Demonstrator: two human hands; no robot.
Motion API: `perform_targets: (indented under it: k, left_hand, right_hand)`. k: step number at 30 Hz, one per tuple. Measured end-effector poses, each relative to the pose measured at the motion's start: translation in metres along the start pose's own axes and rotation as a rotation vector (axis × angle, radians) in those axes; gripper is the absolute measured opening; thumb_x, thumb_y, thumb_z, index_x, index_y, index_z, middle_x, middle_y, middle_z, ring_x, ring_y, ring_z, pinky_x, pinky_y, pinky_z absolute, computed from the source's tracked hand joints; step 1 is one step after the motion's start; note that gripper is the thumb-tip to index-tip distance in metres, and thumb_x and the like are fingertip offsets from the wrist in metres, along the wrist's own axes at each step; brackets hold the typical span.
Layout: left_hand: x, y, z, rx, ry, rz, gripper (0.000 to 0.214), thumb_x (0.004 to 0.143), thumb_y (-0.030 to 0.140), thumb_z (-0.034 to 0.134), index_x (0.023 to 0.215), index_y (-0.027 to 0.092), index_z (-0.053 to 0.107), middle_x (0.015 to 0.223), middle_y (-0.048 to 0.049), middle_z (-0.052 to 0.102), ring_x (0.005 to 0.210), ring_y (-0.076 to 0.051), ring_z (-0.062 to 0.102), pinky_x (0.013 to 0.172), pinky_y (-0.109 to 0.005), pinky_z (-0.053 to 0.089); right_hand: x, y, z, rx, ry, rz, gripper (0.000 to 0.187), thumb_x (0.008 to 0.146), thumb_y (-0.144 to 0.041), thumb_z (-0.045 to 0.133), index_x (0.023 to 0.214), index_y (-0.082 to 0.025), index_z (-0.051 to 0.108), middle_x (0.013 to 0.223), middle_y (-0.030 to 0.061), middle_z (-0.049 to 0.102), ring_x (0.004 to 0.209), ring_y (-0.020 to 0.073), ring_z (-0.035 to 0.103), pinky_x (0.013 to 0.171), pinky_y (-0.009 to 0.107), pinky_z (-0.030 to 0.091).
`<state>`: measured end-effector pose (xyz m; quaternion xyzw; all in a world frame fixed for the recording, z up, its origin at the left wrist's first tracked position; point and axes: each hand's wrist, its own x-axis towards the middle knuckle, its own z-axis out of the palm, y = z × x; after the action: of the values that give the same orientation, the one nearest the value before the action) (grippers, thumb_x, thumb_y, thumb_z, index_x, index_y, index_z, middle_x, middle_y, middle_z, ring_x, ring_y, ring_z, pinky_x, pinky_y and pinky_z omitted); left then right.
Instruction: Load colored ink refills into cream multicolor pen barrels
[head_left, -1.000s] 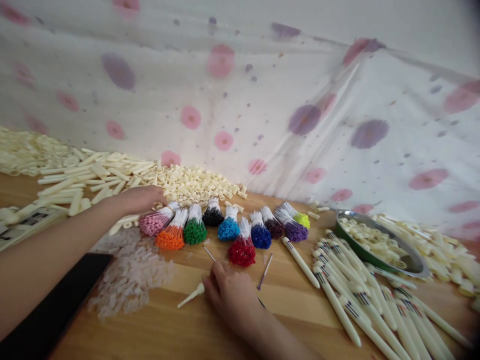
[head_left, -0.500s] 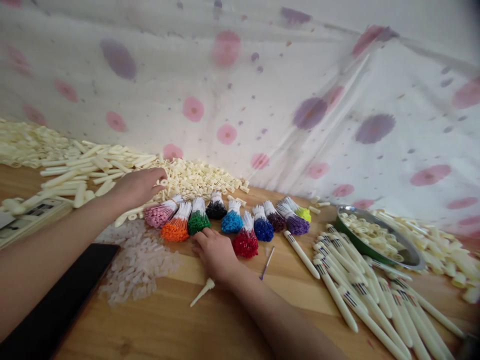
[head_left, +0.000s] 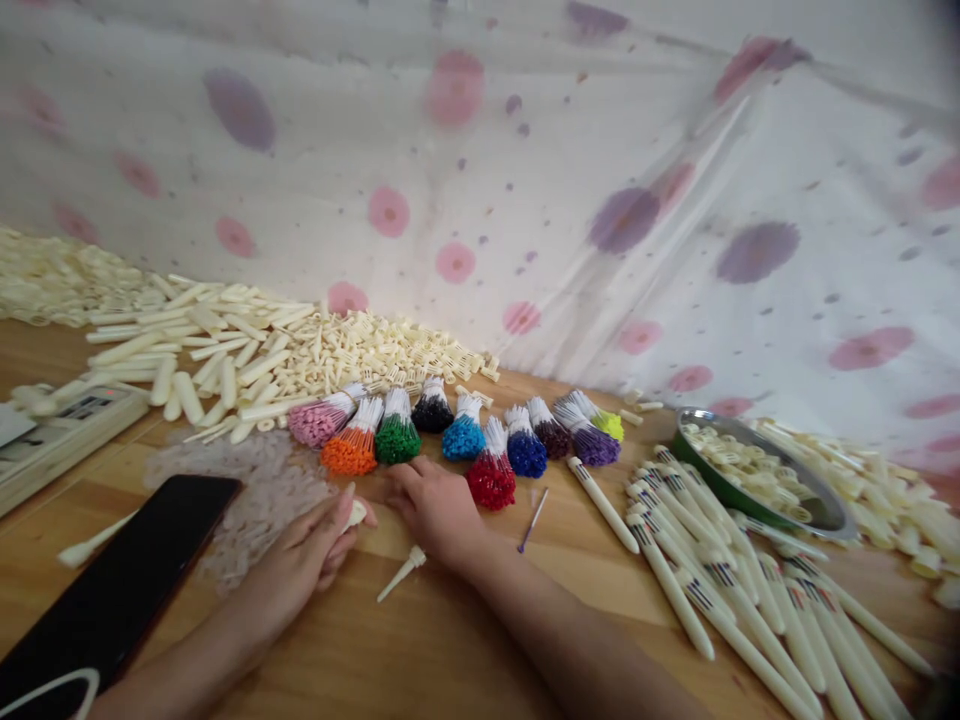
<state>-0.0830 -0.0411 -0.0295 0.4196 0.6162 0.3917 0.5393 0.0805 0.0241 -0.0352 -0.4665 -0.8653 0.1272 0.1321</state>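
A pale, thin sheet (head_left: 330, 150) hangs behind the desk (head_left: 420, 650), printed with soft pink flowers (head_left: 456, 88), purple ones (head_left: 625, 219) and scattered small dots. On the right it is gathered near its upper edge, and long creases slant from there down to the left. Above that edge is a plain, greyish-white surface (head_left: 885, 60), probably the wall, though the corner is dim and blurred. The desk has a warm brown wood grain in lighter and darker bands, and the light is soft and rather muted
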Motion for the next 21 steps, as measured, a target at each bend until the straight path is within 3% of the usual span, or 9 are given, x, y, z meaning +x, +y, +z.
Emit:
perform_targets:
  k: [4,8,11,15,18,21]
  left_hand:
    - [-0.002,-0.002,0.004,-0.156,-0.136,-0.049,0.051,0.067,0.069,0.051,0.072,0.018,0.058,0.052,0.0096,0.028,0.046,-0.008,0.017,0.042,-0.018,0.014]
    - [-0.002,-0.012,0.007,-0.196,-0.234,-0.083,0.052,0.066,0.068,0.055,0.071,0.016,0.060,0.055,0.0081,0.033,0.050,-0.008,0.022,0.045,-0.018,0.019]
    - [-0.001,-0.019,0.008,-0.227,-0.256,-0.097,0.049,0.065,0.066,0.058,0.073,0.017,0.060,0.060,0.0063,0.039,0.054,-0.008,0.029,0.050,-0.019,0.026]
    - [0.002,-0.021,0.009,-0.265,-0.290,-0.126,0.049,0.060,0.065,0.064,0.075,0.018,0.059,0.057,0.0075,0.037,0.054,-0.008,0.026,0.051,-0.019,0.025]
    - [0.004,-0.019,0.011,-0.282,-0.319,-0.115,0.051,0.058,0.067,0.063,0.070,0.018,0.057,0.053,0.0088,0.032,0.052,-0.008,0.022,0.048,-0.019,0.020]
    - [0.006,-0.021,0.012,-0.291,-0.339,-0.111,0.050,0.061,0.067,0.061,0.068,0.017,0.056,0.051,0.0092,0.030,0.050,-0.008,0.021,0.047,-0.020,0.018]
  right_hand:
    - [0.013,-0.004,0.014,0.029,0.001,0.006,0.010,0.087,-0.022,0.052,0.094,-0.018,0.059,0.096,0.0081,0.059,0.087,0.0211,0.058,0.066,0.027,0.043]
    - [0.006,0.001,0.009,0.158,0.021,0.016,0.004,0.084,-0.014,0.054,0.086,-0.015,0.057,0.095,0.0063,0.057,0.083,0.0166,0.057,0.069,0.026,0.045]
    - [-0.011,0.005,-0.001,0.293,0.020,0.020,0.009,0.088,-0.013,0.048,0.094,-0.015,0.054,0.083,0.0008,0.058,0.073,0.0106,0.057,0.065,0.019,0.046]
    - [-0.028,0.002,-0.010,0.749,0.036,0.038,0.015,0.089,-0.022,0.044,0.090,-0.016,0.058,0.067,-0.0030,0.054,0.058,0.0088,0.053,0.056,0.019,0.043]
    - [-0.029,-0.003,-0.008,1.091,0.060,0.065,0.017,0.082,-0.033,0.056,0.076,-0.017,0.056,0.065,-0.0037,0.050,0.057,0.0086,0.049,0.055,0.021,0.041]
    - [-0.026,-0.008,-0.002,1.317,0.044,0.122,0.028,0.074,-0.043,0.065,0.077,-0.019,0.051,0.065,-0.0057,0.046,0.050,0.0065,0.045,0.049,0.019,0.037]
